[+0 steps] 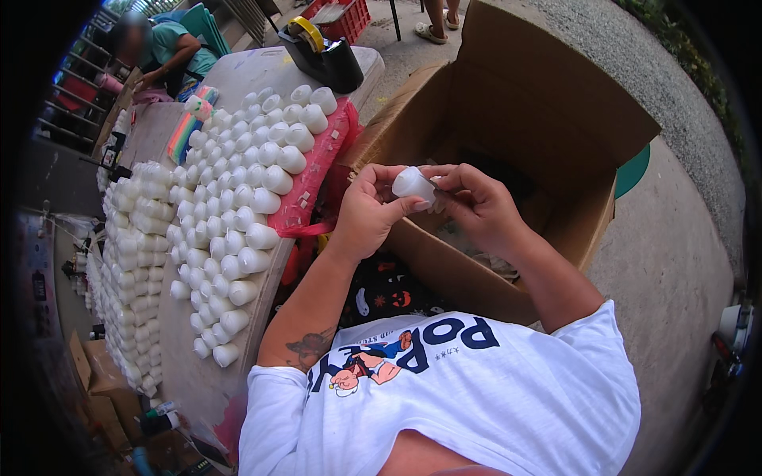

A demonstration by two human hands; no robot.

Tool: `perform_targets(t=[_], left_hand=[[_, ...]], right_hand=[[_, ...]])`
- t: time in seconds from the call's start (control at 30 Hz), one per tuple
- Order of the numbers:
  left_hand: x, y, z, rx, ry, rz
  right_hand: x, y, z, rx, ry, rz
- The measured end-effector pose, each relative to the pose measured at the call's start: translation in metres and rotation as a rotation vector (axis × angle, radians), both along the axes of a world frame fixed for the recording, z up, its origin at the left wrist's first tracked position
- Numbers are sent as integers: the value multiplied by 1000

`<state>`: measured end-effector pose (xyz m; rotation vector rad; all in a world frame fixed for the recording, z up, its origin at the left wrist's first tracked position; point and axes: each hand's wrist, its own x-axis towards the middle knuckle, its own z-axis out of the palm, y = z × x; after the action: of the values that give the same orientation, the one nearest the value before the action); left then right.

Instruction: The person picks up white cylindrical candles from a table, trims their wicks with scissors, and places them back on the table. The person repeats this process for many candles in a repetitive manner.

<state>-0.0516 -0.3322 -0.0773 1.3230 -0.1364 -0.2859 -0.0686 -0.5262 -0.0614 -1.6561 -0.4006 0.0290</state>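
A small white plastic piece, shaped like a tealight candle (413, 184), is held up over the near edge of the open cardboard box (548, 87). My left hand (367, 208) grips it between thumb and fingers. The fingers of my right hand (481, 208) are pinched together at the right end of the piece; whatever small thing is between them is too small to make out. To the left, many more white tealight-shaped pieces (238, 198) are lined up in tight rows on the table. A pink-red plastic sheet (305, 178) with small pale bits on it lies beside them.
A tape dispenser (329, 59) with yellow tape stands at the table's far end. Past it is a red crate (341, 20). Another person (178, 51) sits at the far left, and someone's feet (432, 32) show at the top. Cardboard boxes (107, 389) are at lower left.
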Motion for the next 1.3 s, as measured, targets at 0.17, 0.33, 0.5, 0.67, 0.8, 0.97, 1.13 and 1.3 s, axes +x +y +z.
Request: perform_targets(t=[0.17, 0.33, 0.5, 0.67, 0.8, 0.97, 1.13, 1.3], left_hand=[[0, -2, -2, -18, 22, 3], [1, -4, -2, -21, 27, 6], [1, -1, -1, 110, -12, 55], [-2, -5, 6, 303, -85, -85], [-16, 13, 19, 459, -212, -8], [-29, 87, 45, 901, -847, 350], [-43, 277, 104, 1183, -513, 1015], [-89, 437, 47, 1499, 55, 933]], right_hand=[[1, -1, -1, 69, 69, 9], [3, -4, 0, -1, 51, 11], [3, -7, 4, 163, 44, -12], [10, -18, -1, 343, 274, 185], [20, -23, -8, 119, 117, -111], [19, -21, -25, -112, 35, -175], [15, -21, -30, -86, 63, -166], [20, -10, -28, -57, 64, -98]])
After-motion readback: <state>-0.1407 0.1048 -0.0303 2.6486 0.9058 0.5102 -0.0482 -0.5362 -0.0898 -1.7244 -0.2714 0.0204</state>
